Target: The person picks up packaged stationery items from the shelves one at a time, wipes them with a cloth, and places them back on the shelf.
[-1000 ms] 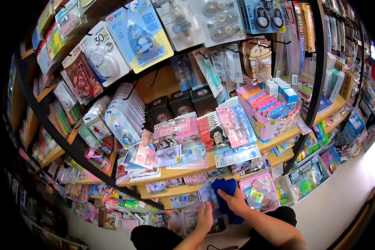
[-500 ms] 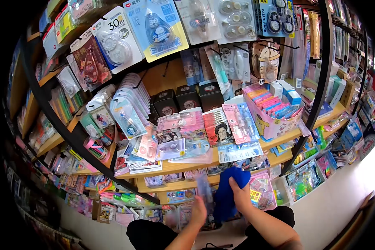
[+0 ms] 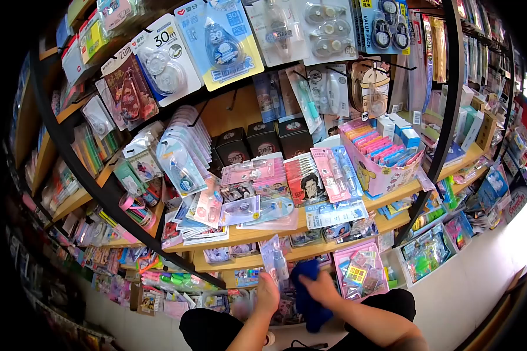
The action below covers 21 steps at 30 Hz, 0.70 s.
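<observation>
The left hand (image 3: 267, 294) holds a clear package (image 3: 273, 257); the right hand (image 3: 322, 289) clutches a blue cloth (image 3: 312, 312).

Lt-wood display shelf (image 3: 240, 238), row of blk boxes (image 3: 262, 138) at back, pink cartoon-print box (image 3: 392, 169) at rt end, stacked pink blister pks (image 3: 253, 170) ctr, red portrait pks (image 3: 308, 183) just beside, blue-wht carded pk (image 3: 336, 214) at front edge, messy pile of carded pks (image 3: 204, 233) front lt.
</observation>
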### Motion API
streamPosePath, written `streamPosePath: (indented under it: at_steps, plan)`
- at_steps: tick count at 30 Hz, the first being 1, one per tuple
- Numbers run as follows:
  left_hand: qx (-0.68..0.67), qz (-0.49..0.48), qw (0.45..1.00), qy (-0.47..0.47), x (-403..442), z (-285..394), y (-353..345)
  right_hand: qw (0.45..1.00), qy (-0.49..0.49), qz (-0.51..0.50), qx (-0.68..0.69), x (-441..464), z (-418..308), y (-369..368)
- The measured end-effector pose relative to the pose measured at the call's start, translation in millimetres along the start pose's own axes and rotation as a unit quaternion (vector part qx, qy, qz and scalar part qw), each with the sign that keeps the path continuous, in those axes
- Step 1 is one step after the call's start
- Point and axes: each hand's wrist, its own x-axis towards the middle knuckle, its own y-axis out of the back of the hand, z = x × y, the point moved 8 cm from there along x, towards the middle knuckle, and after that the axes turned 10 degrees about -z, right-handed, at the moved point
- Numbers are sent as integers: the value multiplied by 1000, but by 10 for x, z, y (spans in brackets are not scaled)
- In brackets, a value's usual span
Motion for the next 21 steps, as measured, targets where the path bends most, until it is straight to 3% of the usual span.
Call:
streamPosePath:
  at_steps: [3, 4, 6, 7, 11, 12, 14, 17, 19, 21]
  plan:
    - [192, -48, 980, 21, -256, -528, 87, 949, 82, 32, 302, -46, -291, 271]
    - [261, -73, 962, 37, -323, -722, 101, 946, 86, 27, 313, -79, -369, 275]
    - [215, -86, 973, 14, -299, -279, -194, 950, 282, 34, 132, -185, -708, 304]
    - [198, -88, 976, 16, -292, -225, -246, 926, 374, 37, 36, -286, -867, 270]
    - [168, -97, 980, 43, -287, -121, -313, 967, 241, 58, 53, -22, -461, 231]
    - [171, -91, 981, 25, -284, -89, -300, 985, 128, -7, 114, -36, -427, 212]
    - [177, -79, 981, -6, -312, -49, -281, 986, 134, 1, 101, 39, -342, 188]
    - [173, -91, 970, 142, -379, -297, -172, 991, 93, -2, 94, 58, -231, 178]
    - [149, -91, 967, 186, -386, -386, -101, 993, 69, -12, 100, 64, -183, 148]
    - [86, -68, 978, 178, -364, -431, -70, 966, 40, 50, 249, 52, -137, 245]
